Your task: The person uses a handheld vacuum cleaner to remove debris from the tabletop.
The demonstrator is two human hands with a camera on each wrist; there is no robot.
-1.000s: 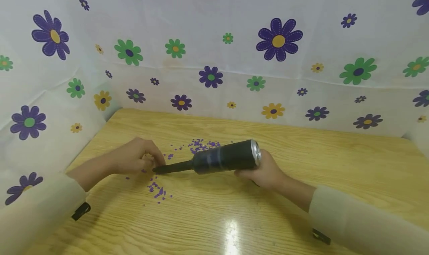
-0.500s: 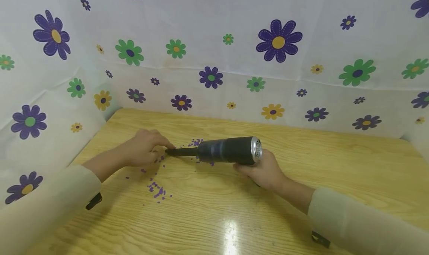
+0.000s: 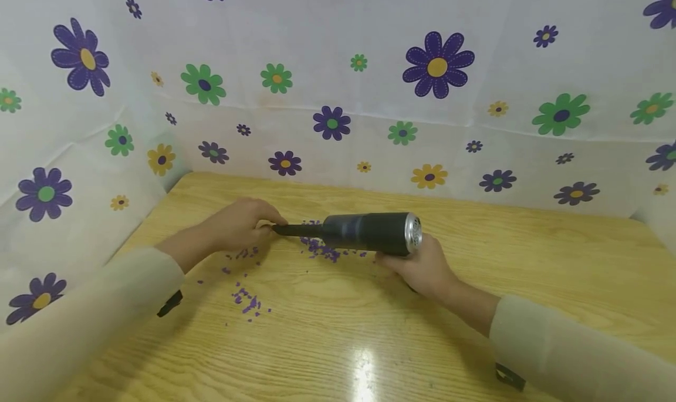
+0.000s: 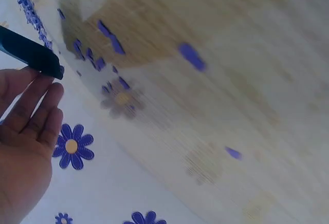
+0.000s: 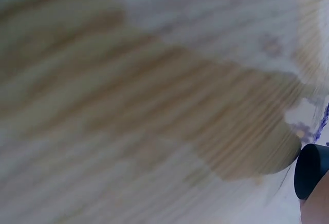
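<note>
A black handheld vacuum cleaner (image 3: 364,233) with a silver end cap lies nearly level across the middle of the head view, its narrow nozzle (image 3: 298,230) pointing left. My right hand (image 3: 425,267) grips its handle, which is mostly hidden behind the fingers and body. At the nozzle's tip, my left hand (image 3: 240,226) pinches it between thumb and fingers; the left wrist view shows the dark nozzle tip (image 4: 36,57) against the fingertips. Purple scraps (image 3: 322,249) are scattered under and just in front of the nozzle. Only the vacuum's dark rounded end (image 5: 308,172) appears in the right wrist view.
A second patch of purple scraps (image 3: 247,301) lies nearer on the wooden table (image 3: 317,343), with stray bits left of the nozzle. White flower-print cloth (image 3: 311,85) stands along the table's back and left sides.
Both the nozzle and my left hand have moved away from me and to the right. The middle scraps now show in front of the nozzle. My right hand has shifted only slightly.
</note>
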